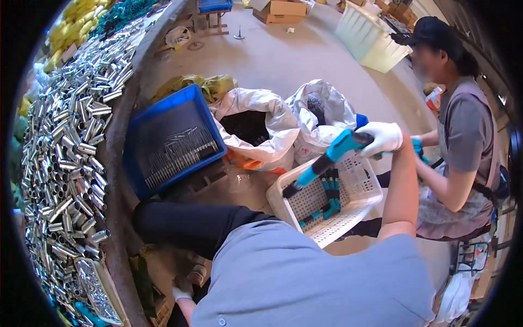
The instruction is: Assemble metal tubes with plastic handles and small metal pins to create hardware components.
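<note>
My right hand (381,137), in a white glove, grips a teal-and-black pistol-grip tool (328,158) by its handle end. The tool slants down to the left over a white slatted plastic basket (354,215). More teal-and-black tools (330,192) of the same look lie inside it. My left hand (182,291), also gloved, hangs low beside my leg near the bench's edge. Its fingers are dark and partly hidden, so what it holds cannot be made out.
Loose shiny metal tubes (65,158) heap the bench at left. A blue tray (202,117) holds rows of thin metal rods. White sacks (283,122) stand beyond it. At right sits a co-worker (463,141) with a teal thing at the hands. A large pale bin (370,41) stands behind.
</note>
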The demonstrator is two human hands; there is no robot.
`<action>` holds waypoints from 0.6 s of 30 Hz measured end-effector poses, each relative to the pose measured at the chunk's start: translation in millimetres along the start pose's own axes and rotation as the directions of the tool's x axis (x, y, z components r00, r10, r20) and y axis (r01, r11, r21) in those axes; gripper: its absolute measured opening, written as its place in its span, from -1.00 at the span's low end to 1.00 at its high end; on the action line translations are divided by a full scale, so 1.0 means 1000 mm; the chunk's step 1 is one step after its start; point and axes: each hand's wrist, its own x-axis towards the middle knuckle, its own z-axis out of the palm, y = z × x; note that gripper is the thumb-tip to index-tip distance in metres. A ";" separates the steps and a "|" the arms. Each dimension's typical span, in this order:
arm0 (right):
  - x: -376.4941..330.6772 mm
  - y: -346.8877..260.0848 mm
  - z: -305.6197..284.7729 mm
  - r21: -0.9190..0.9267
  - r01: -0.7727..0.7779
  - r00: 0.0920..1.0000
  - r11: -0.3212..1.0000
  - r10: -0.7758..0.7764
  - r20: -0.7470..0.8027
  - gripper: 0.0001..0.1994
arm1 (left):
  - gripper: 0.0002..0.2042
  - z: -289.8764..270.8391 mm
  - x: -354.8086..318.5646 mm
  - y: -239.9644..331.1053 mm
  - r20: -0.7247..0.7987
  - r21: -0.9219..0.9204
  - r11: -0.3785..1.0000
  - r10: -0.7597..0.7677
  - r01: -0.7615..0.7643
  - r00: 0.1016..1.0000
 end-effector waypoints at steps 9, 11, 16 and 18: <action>0.092 0.099 0.035 -0.433 -0.240 0.898 0.869 0.368 0.240 -0.58 | -0.60 -0.011 -0.020 -0.056 0.299 -0.914 0.404 0.708 -0.020 0.640; 0.104 0.172 0.091 -0.558 -0.160 0.953 0.814 0.274 0.128 -0.54 | -0.63 -0.015 -0.007 -0.055 0.260 -0.898 0.426 0.713 -0.108 0.651; 0.106 0.217 0.250 -0.675 -0.179 0.983 0.716 0.109 -0.144 -0.88 | -0.65 -0.030 -0.039 -0.084 0.273 -0.823 0.519 0.718 -0.230 0.640; 0.083 0.243 0.284 -0.666 -0.230 0.966 0.710 0.083 -0.245 -0.90 | -0.65 0.003 -0.040 -0.050 0.158 -0.749 0.561 0.667 -0.352 0.728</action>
